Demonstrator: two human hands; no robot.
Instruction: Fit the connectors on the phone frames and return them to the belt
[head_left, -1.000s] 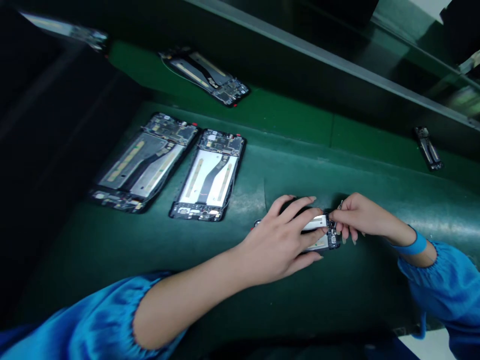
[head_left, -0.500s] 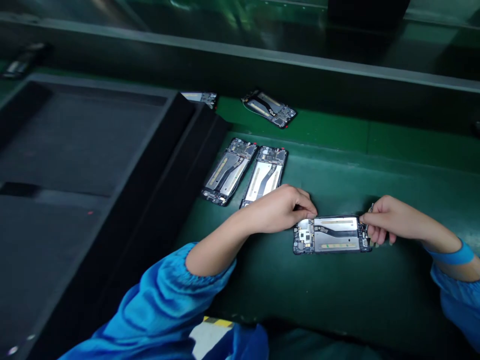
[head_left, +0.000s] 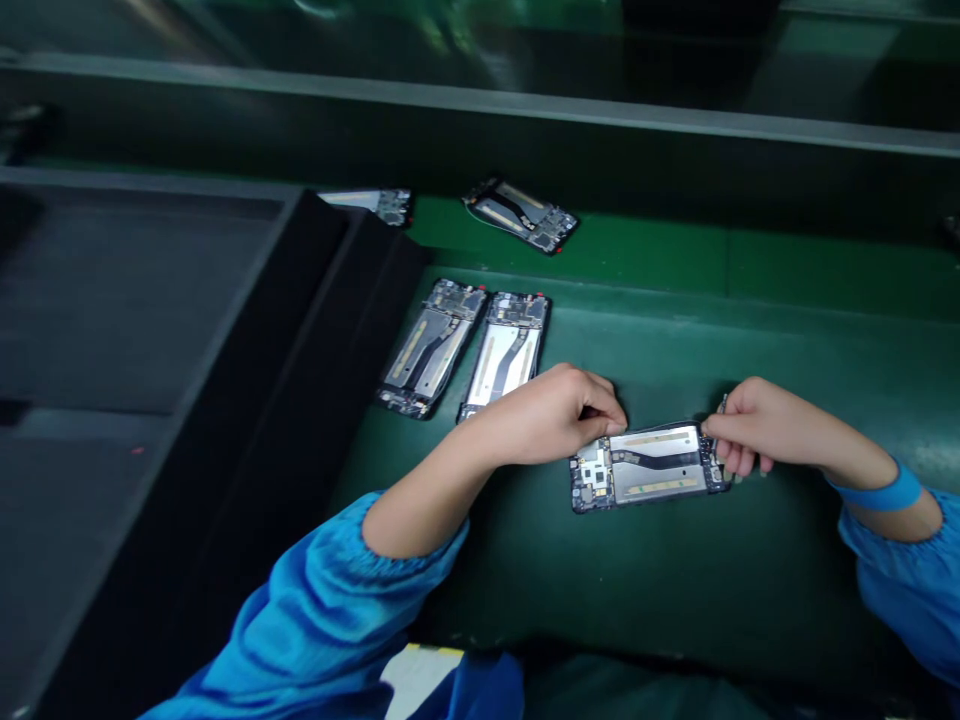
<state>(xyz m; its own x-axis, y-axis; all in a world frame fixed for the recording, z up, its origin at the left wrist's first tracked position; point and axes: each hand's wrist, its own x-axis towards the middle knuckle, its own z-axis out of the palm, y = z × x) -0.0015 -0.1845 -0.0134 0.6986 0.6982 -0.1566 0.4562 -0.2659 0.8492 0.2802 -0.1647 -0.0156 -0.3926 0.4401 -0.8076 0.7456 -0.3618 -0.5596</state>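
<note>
An opened phone [head_left: 660, 462] lies sideways on the green work surface, its circuit boards, metal plate and black flex cable exposed. At its upper left corner, my left hand [head_left: 559, 412] is closed in a pinch. My right hand [head_left: 754, 425] pinches at the right end, thumb and forefinger together and the other fingers curled. Along the phone's upper edge, a thin dark line like a cable runs between both hands. A small thin piece shows behind my right fingers, too little to name. What sits inside either pinch is hidden.
Left of my hands, two more opened phones [head_left: 431, 348] lie side by side, one partly behind my left hand. Another phone [head_left: 521, 215] rests on the back strip, near one partly hidden [head_left: 386, 205] by the large black tray [head_left: 292, 330]. A ledge [head_left: 480, 100] crosses behind.
The view has shifted, so most things sit slightly further left. The phone between my hands has tilted a little, its right end higher. Both hands keep their pinches.
</note>
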